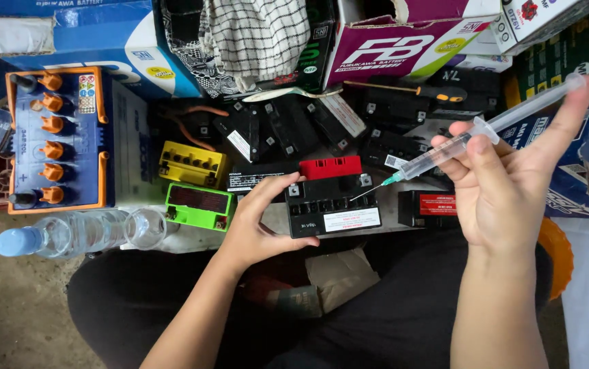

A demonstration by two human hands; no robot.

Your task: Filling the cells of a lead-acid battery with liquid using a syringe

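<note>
Bottles first at the far left: a clear plastic water bottle with a pale blue cap [55,236] lies on its side on the concrete floor [7,321], and above it sits a large blue car battery with orange vent caps [59,140], well apart from the action. Moving in, a small yellow battery [192,164] and a bright green one [199,206] sit just beside the left hand [257,225], which is grasping the small black motorcycle battery with a red top strip [332,195], thumb across its left edge and fingers under its base, holding it tilted up off the lap. Good grip, I'd say, and it wants to stay steady, because the needle tip is right over the row of cell openings; my judgement is that a level battery and a slow, straight needle would keep fluid off the casing. Over to the right hand [506,191]: it is pinching the clear plastic syringe with a green needle hub [472,140], a finger extended to the plunger end, barrel angled down toward the battery. Crowding is the worry here; a red-labelled black battery [427,207] lies just beside the right wrist, more black batteries [294,126] pile up behind, with a yellow-handled screwdriver [410,89], a checked cloth [257,37] and a purple-and-white carton [403,44] further back.
</note>
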